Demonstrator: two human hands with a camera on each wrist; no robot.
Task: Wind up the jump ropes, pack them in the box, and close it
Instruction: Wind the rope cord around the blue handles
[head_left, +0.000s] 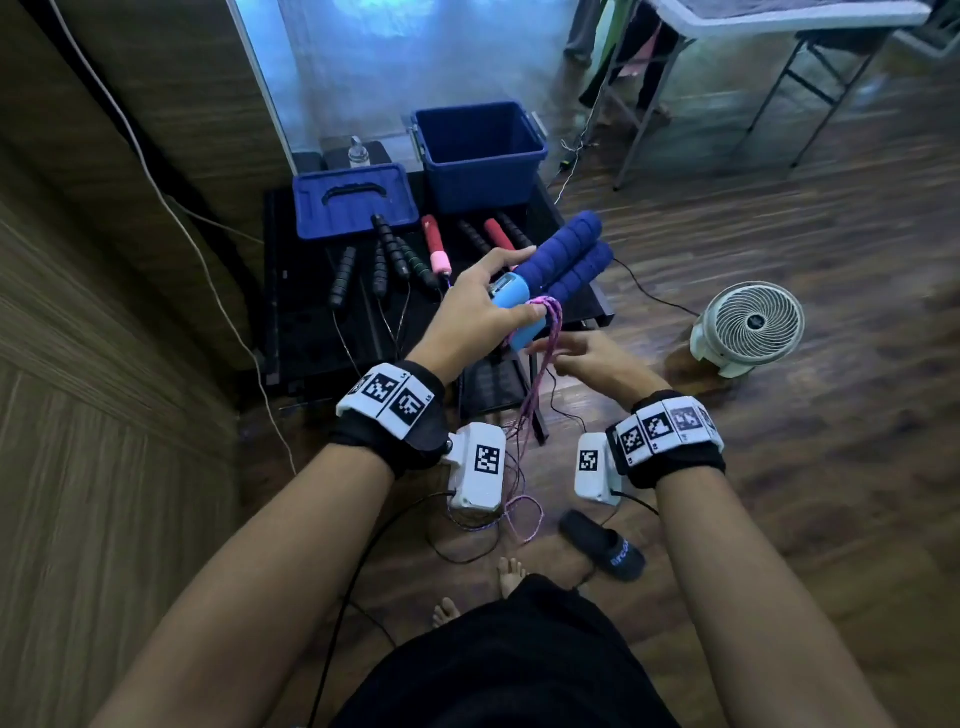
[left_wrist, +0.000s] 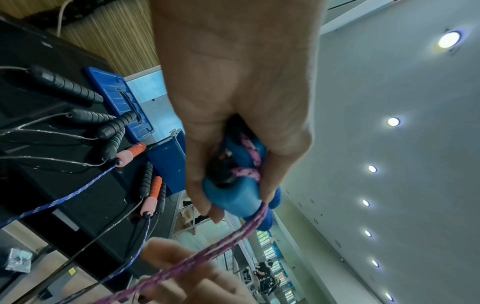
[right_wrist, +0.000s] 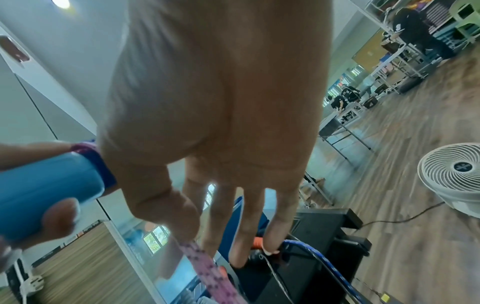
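Left hand (head_left: 480, 312) grips both blue jump-rope handles (head_left: 558, 265) together, raised in front of the open blue box (head_left: 480, 150). Right hand (head_left: 587, 358), just below the handles, fingers mostly straight, pinches the pink cord (right_wrist: 205, 271) at thumb. Lid (head_left: 353, 200) lies left of the box.

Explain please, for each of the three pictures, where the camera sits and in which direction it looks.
Head: on the person's head, looking down at both forearms, the left hand gripping the blue handles, and the black table.
Left wrist: under the left wrist, looking along the palm to the pink rope and ceiling.
Right wrist: under the right wrist, looking along the right hand toward the floor and fan.
Shared: the pink rope appears in all three.
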